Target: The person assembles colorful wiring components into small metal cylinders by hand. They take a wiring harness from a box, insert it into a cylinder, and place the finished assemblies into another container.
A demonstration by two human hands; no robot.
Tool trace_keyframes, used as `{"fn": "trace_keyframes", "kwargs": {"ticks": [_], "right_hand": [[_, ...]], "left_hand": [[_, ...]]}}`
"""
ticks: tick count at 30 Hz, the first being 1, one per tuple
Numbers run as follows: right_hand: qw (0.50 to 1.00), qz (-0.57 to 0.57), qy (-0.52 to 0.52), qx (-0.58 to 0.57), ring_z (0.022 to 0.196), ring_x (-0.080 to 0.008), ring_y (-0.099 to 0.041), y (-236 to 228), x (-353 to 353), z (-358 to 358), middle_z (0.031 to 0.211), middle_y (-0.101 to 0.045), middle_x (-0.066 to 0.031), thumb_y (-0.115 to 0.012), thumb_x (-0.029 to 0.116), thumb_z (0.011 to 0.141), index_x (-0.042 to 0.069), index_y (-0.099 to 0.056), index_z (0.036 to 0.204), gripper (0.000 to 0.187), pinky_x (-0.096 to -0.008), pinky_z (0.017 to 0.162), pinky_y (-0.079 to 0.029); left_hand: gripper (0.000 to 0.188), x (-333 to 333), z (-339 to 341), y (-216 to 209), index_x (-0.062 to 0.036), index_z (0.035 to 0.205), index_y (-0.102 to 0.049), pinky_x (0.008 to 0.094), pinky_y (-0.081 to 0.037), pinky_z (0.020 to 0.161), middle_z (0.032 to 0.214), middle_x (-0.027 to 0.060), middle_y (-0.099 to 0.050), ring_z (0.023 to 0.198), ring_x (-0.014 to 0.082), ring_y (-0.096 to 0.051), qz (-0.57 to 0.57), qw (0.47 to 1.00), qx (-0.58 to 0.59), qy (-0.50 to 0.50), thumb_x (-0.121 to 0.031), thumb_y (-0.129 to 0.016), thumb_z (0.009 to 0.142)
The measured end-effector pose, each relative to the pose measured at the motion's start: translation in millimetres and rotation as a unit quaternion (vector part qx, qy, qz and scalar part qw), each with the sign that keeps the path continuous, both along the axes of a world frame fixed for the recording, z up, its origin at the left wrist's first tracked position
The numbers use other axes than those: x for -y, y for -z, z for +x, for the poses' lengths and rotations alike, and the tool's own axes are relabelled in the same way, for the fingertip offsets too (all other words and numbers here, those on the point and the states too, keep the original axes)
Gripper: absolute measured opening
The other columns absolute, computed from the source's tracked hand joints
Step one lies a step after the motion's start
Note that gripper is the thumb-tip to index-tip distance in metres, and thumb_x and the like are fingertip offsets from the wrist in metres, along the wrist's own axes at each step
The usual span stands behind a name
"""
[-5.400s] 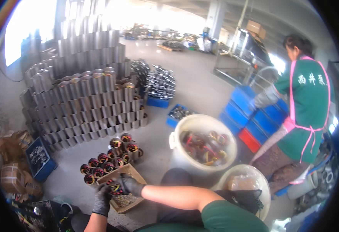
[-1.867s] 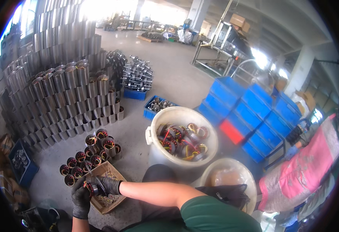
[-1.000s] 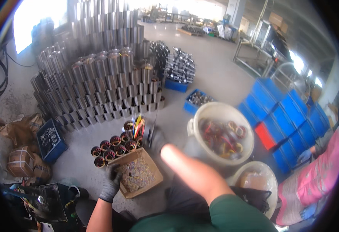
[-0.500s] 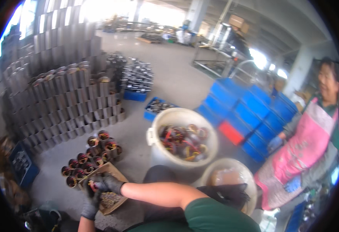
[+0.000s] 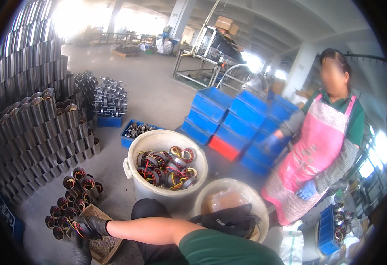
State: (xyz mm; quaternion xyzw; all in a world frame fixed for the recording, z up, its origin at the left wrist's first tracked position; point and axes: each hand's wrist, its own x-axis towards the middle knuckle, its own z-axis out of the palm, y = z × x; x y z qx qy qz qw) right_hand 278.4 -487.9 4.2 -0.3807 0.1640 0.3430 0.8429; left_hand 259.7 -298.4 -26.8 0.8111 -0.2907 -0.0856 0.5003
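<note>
My left hand (image 5: pixel 81 251), in a dark glove, is at the lower left and closed around the near side of a motor stator (image 5: pixel 77 229) with red and yellow wires. From the right, my right hand (image 5: pixel 98 225), also gloved, reaches across and grips the same stator. Both hands are over the edge of a shallow brown box (image 5: pixel 117 245) holding small loose pieces. Just beyond them, several metal cylinders (image 5: pixel 63 204) stand on the floor with red windings and wires in their open ends. The fingers partly hide the stator.
A large white tub (image 5: pixel 130 152) of wired stators stands ahead. To its right is another white tub (image 5: pixel 264 216) with a black bag (image 5: pixel 229 223). Stacked metal tubes (image 5: pixel 34 132) rise at left. Blue crates (image 5: pixel 211 110) stand beyond, beside a person in a pink apron (image 5: pixel 319 132).
The view has swung right, so the scene sits farther left. Both hands stay together on the stator. The person in the apron has turned and shifted an arm.
</note>
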Motion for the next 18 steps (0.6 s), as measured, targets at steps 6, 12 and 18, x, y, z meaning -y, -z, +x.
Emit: {"fn": "trace_keyframes", "kwargs": {"ticks": [6,12,18], "right_hand": [[0.993,0.05,0.105,0.017,0.053,-0.0144,-0.048,18.8,3.3,19.1,0.066,-0.059,-0.0011,-0.067,0.049,0.083,0.013,-0.066,0.086,0.036,-0.0327,0.051,-0.04],[0.913,-0.227,0.163,0.296,0.056,-0.0104,-0.044,18.8,10.9,25.2,0.066,-0.048,0.0034,-0.068,0.023,0.084,0.016,-0.056,0.089,0.014,-0.0288,0.051,-0.039],[0.956,-0.008,0.092,0.28,0.061,-0.0078,-0.047,24.0,7.0,20.9,0.071,-0.051,0.004,-0.069,0.022,0.084,0.015,-0.055,0.089,0.016,-0.0276,0.054,-0.041]], "left_hand": [[0.051,5.6,-3.0,-14.4,-0.0018,0.144,-0.034,0.0343,-0.04,0.102,0.141,0.013,-0.043,0.127,0.0232,-0.044,-0.078,0.991,-0.102,0.025,-0.004,-0.049,0.095],[0.047,-12.4,5.6,-16.5,-0.0007,0.138,-0.043,0.0338,-0.047,0.091,0.13,0.0106,-0.054,0.118,0.0239,-0.051,0.149,0.979,0.14,0.006,-0.008,-0.052,0.093],[0.021,-20.4,11.1,-4.6,-0.0061,0.108,-0.062,0.0363,-0.047,0.073,0.097,0.0158,-0.063,0.083,0.0278,-0.061,0.088,0.973,0.068,-0.2,-0.004,-0.052,0.089]]}}
